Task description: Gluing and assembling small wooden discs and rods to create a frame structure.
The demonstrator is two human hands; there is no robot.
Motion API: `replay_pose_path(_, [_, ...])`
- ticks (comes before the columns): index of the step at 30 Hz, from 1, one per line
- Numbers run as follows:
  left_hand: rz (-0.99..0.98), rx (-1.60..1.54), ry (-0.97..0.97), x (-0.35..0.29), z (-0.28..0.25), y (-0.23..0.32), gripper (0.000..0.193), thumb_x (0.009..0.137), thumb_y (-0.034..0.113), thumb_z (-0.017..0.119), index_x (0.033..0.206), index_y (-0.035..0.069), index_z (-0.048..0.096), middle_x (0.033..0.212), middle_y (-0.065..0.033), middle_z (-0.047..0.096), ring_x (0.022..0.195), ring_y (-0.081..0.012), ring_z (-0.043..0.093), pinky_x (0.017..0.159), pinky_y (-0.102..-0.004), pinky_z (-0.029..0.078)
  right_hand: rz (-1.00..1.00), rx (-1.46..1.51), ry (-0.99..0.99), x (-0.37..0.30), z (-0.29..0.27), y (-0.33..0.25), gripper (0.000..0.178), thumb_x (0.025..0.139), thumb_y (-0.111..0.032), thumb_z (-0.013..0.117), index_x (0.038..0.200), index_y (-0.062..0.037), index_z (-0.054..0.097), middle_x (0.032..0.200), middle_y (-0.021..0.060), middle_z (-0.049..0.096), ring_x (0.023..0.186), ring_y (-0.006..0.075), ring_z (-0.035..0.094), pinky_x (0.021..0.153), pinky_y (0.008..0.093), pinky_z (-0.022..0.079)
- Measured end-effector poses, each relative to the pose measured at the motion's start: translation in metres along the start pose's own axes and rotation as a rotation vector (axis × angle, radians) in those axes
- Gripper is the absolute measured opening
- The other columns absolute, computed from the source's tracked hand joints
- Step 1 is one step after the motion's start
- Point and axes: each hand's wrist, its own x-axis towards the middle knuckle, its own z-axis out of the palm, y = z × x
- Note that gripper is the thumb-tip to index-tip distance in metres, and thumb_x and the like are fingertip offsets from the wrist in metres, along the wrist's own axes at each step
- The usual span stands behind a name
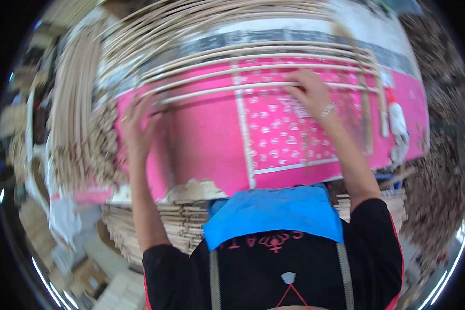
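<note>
1. Your hands both reach over the pink desk (206, 139), well apart, at the pale rods laid lengthwise across it.
2. Your right hand (310, 93) bends over the front rod (206, 92), right of its middle, thumb and fingers pinching it.
3. Your left hand (138, 121) is at the left end of that rod, its fingers partly spread; it is blurred, and you cannot tell from this view whether they grip.
4. That front rod lies nearest you; just beyond it more rods run roughly alongside, and a crosspiece (383, 111) stands across them at their right ends.
5. Under the rods, on your right, a stick (367, 119) points toward you, and a patterned pink panel (279, 139) with white marks shows left of it.
6. Just beside the crosspiece, farther right, lies a white bottle-like thing (397, 124) with a red tip.
7. On your left, a thick bundle of long strips (80, 93) lies beside a heap of small pale pieces (104, 139).
8. At the far side, many thin rods (191, 26) lie loosely together.
9. Your blue apron (274, 212) meets the near edge.
</note>
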Motion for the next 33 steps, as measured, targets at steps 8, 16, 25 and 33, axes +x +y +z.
replay_pose_path(8, [-0.074, -0.007, -0.071, 0.01, 0.01, 0.002, 0.045, 0.087, 0.024, 0.078, 0.131, 0.025, 0.072, 0.127, -0.0016, 0.066, 0.121, -0.0261, 0.061, 0.101, -0.046, 0.041, 0.098, -0.001, -0.054, 0.004, -0.007, -0.01, 0.016, 0.09, -0.021, 0.077, 0.097, -0.007, 0.071, 0.085, 0.0065, 0.067, 0.086, 0.0268, 0.065, 0.078, 0.0409, 0.051])
replay_pose_path(16, [-0.052, -0.035, -0.079, 0.004, 0.009, -0.001, 0.04, 0.086, 0.013, 0.078, 0.126, 0.014, 0.074, 0.128, -0.0085, 0.068, 0.121, -0.0305, 0.062, 0.102, -0.0455, 0.046, -0.016, -0.071, -0.002, -0.002, 0.001, -0.006, 0.013, 0.091, -0.016, 0.074, 0.096, -0.0042, 0.072, 0.092, 0.01, 0.064, 0.092, 0.0292, 0.063, 0.08, 0.0417, 0.048])
replay_pose_path(25, [0.055, -0.021, -0.112, -0.01, 0.007, 0.008, 0.037, 0.09, 0.009, 0.073, 0.126, 0.003, 0.07, 0.123, -0.0159, 0.066, 0.119, -0.0363, 0.06, 0.102, -0.0474, 0.045, -0.002, -0.09, 0.069, -0.031, 0.009, -0.011, 0.016, 0.091, -0.028, 0.074, 0.093, -0.0125, 0.071, 0.092, 0.0051, 0.058, 0.093, 0.0263, 0.059, 0.084, 0.0406, 0.049])
replay_pose_path(33, [0.052, -0.07, -0.113, -0.017, 0.003, 0.013, 0.037, 0.09, 0.011, 0.073, 0.126, 0.004, 0.071, 0.12, -0.0145, 0.068, 0.116, -0.035, 0.06, 0.102, -0.0472, 0.044, 0.095, -0.009, 0.106, -0.041, 0.014, -0.024, 0.015, 0.085, -0.027, 0.077, 0.088, -0.0143, 0.07, 0.091, 0.0021, 0.057, 0.096, 0.0234, 0.059, 0.084, 0.041, 0.049])
